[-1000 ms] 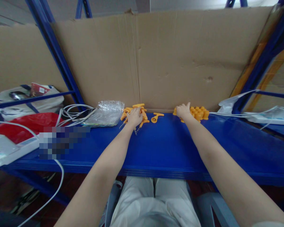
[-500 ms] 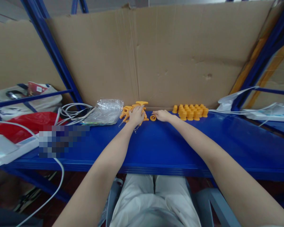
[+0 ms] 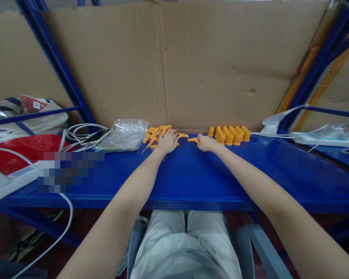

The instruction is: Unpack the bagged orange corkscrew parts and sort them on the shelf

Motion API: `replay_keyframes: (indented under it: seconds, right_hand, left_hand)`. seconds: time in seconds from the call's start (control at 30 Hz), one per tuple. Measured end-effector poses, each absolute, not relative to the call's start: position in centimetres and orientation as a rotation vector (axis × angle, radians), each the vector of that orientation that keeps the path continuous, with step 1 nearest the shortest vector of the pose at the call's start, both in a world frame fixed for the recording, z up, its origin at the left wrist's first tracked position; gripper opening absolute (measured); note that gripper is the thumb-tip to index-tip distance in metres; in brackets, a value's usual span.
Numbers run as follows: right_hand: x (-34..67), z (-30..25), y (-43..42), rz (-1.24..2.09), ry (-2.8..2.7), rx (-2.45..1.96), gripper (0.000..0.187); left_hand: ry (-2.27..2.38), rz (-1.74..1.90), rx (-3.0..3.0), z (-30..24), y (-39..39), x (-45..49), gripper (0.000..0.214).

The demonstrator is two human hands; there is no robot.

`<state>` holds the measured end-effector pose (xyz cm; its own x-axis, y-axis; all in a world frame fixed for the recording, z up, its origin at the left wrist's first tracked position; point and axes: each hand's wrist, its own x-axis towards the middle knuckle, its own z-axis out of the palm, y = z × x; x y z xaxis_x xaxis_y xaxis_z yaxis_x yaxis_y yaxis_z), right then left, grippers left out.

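My left hand (image 3: 168, 142) lies over a pile of orange corkscrews (image 3: 152, 133) with metal spirals, its fingers spread across their T-shaped handles. One corkscrew handle (image 3: 183, 135) sticks out to the right of these fingers. Closed around an orange corkscrew, my right hand (image 3: 207, 143) is just left of the orange bell-shaped caps. The held corkscrew's handle (image 3: 193, 140) points left out of the fingers; the rest of it is hidden in the hand. Several bell-shaped caps (image 3: 232, 135) stand upright in a close group, with a single cap (image 3: 211, 131) at their left.
Cardboard (image 3: 197, 66) backs the blue shelf (image 3: 180, 178). Left of the pile are a clear plastic bag (image 3: 125, 135), white cables (image 3: 75, 133) and a red bag (image 3: 31, 151). Blue posts (image 3: 58, 62) flank the space. A white power strip (image 3: 322, 139) lies at the right.
In my right hand, a round cap opening faced me earlier; now a corkscrew handle points left there. My left hand stays over the pile. The view has shifted slightly.
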<state>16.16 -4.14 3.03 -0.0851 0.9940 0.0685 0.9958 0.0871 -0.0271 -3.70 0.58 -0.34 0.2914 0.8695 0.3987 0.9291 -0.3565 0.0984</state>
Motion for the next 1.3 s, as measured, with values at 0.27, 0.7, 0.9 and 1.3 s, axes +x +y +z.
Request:
replay_keyframes:
  seconds: [0.27,0.7,0.9,1.3]
  right_hand:
    - [17.1,3.3,-4.4,0.0,-2.113,-2.242,0.045]
    - [17.5,3.5,-5.1,-0.556,-2.087,-1.7,0.032]
    - [17.6,2.9,-4.3,-0.722,-2.212,-1.329,0.03]
    - [18.0,2.4,-4.0,-0.695,-2.357,-1.256,0.031]
  left_hand:
    - [-1.632,-0.657,-2.375,-0.2,0.4,-3.5,0.048]
    - [-1.086,-0.885,-2.446,1.3,-1.6,-1.9,0.049]
    - [-0.921,-0.945,-2.381,1.6,-2.2,-0.6,0.039]
    - [-0.953,-0.845,-2.331,1.4,-1.9,-0.7,0.023]
